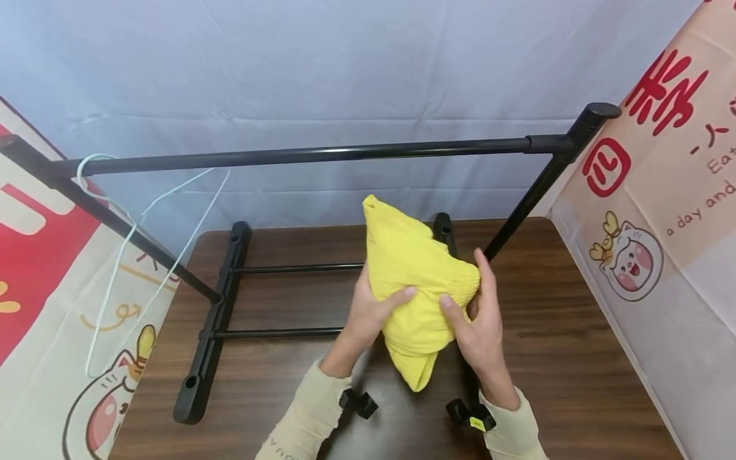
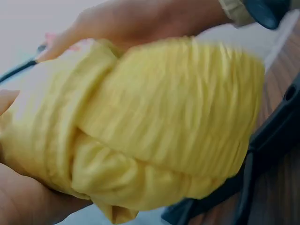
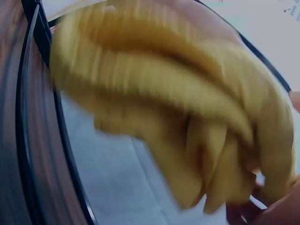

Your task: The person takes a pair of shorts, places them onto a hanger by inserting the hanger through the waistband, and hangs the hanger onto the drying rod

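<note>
Above the wooden tabletop (image 1: 586, 358), before the black clothes rack (image 1: 322, 155), a yellow ribbed garment (image 1: 425, 275), folded in a bundle, was grasped between thumb and fingers by both the left hand (image 1: 367, 314) and the right hand (image 1: 483, 327). An even, gentle grip seemed advisable, so that the hanging lower tip (image 1: 418, 375) could be kept from unfolding.

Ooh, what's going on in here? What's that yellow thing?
Someone is holding a bundled yellow cloth with a ribbed edge, maybe a piece of clothing. Their left hand and right hand grip it from both sides, thumbs on top. It's up above the wooden table, not hung on anything. A black rack stands on the table, and a white wire hanger hangs near the left end of its top bar.
</note>
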`<state>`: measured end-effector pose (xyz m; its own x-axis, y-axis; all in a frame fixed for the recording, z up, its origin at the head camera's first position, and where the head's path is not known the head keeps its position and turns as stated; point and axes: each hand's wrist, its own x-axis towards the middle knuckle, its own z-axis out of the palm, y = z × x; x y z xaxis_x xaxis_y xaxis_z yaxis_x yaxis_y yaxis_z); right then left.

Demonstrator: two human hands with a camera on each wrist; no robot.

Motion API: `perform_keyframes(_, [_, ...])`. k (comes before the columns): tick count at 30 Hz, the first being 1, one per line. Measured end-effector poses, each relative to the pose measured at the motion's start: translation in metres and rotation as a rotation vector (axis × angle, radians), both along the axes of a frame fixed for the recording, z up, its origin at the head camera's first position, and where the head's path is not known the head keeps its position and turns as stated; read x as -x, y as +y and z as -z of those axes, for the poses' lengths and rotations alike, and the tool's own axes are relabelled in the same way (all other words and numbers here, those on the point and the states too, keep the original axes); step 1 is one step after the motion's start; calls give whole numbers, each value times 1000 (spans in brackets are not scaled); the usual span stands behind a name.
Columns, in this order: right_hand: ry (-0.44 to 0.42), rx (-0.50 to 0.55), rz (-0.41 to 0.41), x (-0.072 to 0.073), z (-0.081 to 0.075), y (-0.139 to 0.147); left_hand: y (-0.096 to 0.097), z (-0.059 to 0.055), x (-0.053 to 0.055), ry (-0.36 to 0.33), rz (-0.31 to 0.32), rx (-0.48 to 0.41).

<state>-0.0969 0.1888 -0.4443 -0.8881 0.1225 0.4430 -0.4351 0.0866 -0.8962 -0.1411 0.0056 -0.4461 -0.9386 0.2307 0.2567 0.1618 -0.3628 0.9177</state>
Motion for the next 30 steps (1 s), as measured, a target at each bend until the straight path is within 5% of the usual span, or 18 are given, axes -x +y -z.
perform_keyframes(3, [-152,-88,-42,7,5,2,-12,8,2,-135,16,-70])
perform_keyframes(6, [-257,-92,-171,14,12,3,-19,13,4,-206,22,-88])
perform_keyframes(9, [-321,-54,-308,21,19,2,-23,15,6,-237,4,-40])
perform_keyframes(12, [-382,-29,-361,27,24,-2,-27,18,9,-264,-30,40])
perform_keyframes(17, [-494,-134,-227,33,25,-11,-37,24,12,-300,-114,168])
perform_keyframes(22, [-512,-277,-128,36,22,-14,-47,29,14,-318,-215,279])
perform_keyframes(30, [-372,-249,-27,33,12,0,-65,30,15,-346,-153,273])
